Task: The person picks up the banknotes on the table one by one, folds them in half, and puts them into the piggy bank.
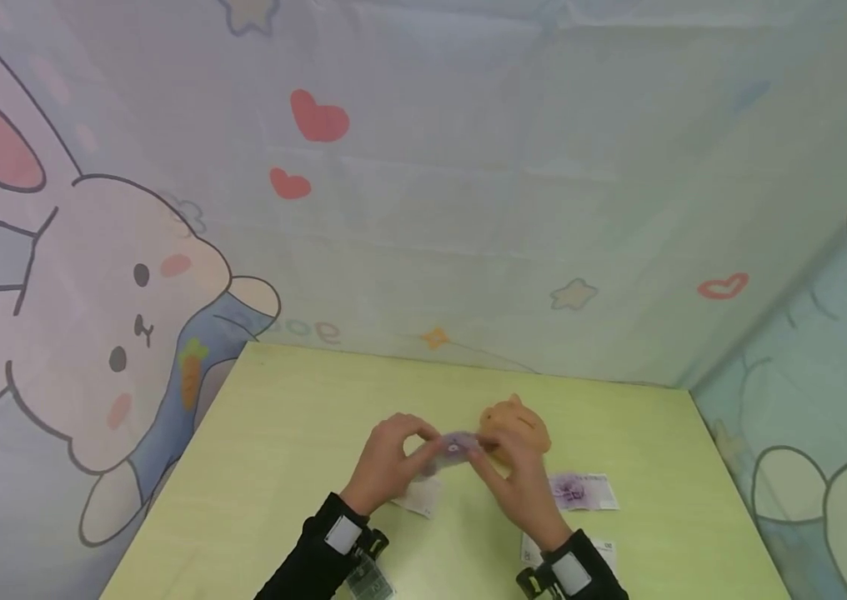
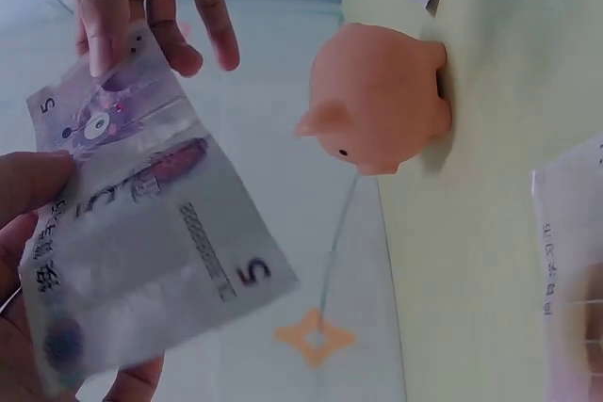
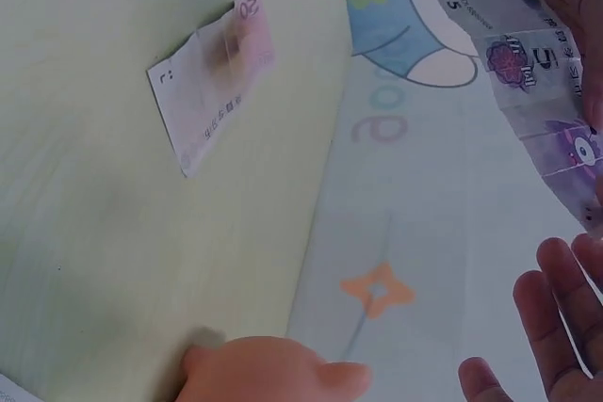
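Observation:
A purple play banknote [image 1: 457,448] marked 5 is stretched between both hands above the table. My left hand [image 1: 386,462] pinches one end between thumb and fingers. At the opposite end, the right hand [image 1: 521,483] pinches the note, its other fingers spread loose in the left wrist view. Creases cross the paper [image 2: 188,223], and a cartoon eye is printed near the right hand's end. Just behind the right hand stands an orange piggy bank [image 2: 377,91], partly covered by that hand in the head view.
Below the left hand lies a pinkish note [image 3: 212,72] marked 50. Right of the right hand is a purple note [image 1: 583,492], with a pale note [image 1: 605,550] partly under the right wrist. A greenish note [image 1: 371,581] lies by the left wrist. A printed curtain [image 1: 468,208] backs the table.

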`<state>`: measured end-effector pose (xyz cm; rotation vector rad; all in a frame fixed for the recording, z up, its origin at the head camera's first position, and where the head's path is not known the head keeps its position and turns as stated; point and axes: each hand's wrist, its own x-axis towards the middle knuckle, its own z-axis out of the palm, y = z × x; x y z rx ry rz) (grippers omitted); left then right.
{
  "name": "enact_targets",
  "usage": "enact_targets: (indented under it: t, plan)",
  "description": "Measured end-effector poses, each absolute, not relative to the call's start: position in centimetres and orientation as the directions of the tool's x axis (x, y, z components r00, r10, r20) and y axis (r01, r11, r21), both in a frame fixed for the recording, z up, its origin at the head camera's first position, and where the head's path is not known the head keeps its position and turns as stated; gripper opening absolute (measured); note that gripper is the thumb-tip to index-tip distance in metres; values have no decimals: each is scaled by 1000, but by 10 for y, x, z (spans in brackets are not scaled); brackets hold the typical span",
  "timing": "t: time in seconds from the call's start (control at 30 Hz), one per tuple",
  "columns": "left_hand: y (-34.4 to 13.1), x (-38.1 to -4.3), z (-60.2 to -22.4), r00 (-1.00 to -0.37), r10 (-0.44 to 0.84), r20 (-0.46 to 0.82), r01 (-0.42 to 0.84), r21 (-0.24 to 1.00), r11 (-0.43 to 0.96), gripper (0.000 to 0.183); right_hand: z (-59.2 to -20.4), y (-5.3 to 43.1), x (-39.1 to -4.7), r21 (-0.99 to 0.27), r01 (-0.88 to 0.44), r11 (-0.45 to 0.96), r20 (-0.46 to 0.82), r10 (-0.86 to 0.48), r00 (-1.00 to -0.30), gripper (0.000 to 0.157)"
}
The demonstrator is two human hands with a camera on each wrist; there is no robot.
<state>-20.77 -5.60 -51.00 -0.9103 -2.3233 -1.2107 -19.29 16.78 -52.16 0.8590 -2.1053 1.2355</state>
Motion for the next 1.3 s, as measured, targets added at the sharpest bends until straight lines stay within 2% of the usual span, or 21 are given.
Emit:
enact_targets:
  t: [0.1,0.37,0.63,0.87,0.93,1.1,1.27,1.3]
  plan:
    - [-57,-209,-508,-725,392,567,689,573,444,4,-519,169,-193,-543,-743,391,712,-254,-655,28]
    - [-54,-213,-508,-702,439,560,710,506,490,5,-512,171,-194,-507,-758,411,729,-264,-631,19]
    - [-53,-213,-510,-710,445,545,704,541,461,9,-511,170,-192,-534,-759,371,744,-220,-631,21]
    - [-64,-214,-521,-746,350,567,665,595,452,38,-486,167,-189,-485,-827,282,824,-167,-541,23]
    - [-69,-215,-524,-762,306,571,646,631,431,42,-476,168,-185,-504,-816,284,816,-152,-557,23]
    - [-77,-244,-587,-759,226,611,647,667,369,49,-462,170,-173,-584,-745,320,747,-145,-648,22]
    - [-79,-259,-620,-801,214,559,599,742,303,53,-456,172,-171,-605,-734,308,731,-149,-665,22]
    - [-79,-254,-612,-830,224,510,556,789,262,51,-456,173,-171,-608,-733,305,731,-146,-667,22]
